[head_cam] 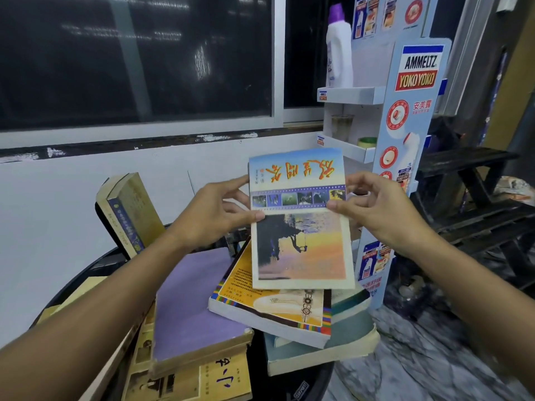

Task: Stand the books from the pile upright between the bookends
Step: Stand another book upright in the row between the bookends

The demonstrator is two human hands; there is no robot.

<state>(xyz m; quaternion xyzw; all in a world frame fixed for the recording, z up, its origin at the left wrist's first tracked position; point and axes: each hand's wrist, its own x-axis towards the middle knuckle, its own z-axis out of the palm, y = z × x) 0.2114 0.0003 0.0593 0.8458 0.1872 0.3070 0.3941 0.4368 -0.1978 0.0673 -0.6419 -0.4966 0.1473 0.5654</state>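
I hold a thin book with a sunset cover (301, 227) up in the air, its print upside down. My left hand (215, 215) grips its left edge and my right hand (373, 206) grips its right edge. Under it lies a pile: a yellow-covered book (275, 302) on a pale green one (341, 342), with a purple book (194, 302) to the left and a yellowed one (220, 377) beneath that. Two old books (130, 212) stand leaning at the back left against a dark bookend (100, 215). All rest on a round black table (86, 270).
A cardboard display stand (405, 117) with small shelves stands just right of the table, bearing a white bottle (338, 50). A white wall and dark window are behind. Dark wooden steps (477, 198) are at the right. Marble floor shows at the lower right.
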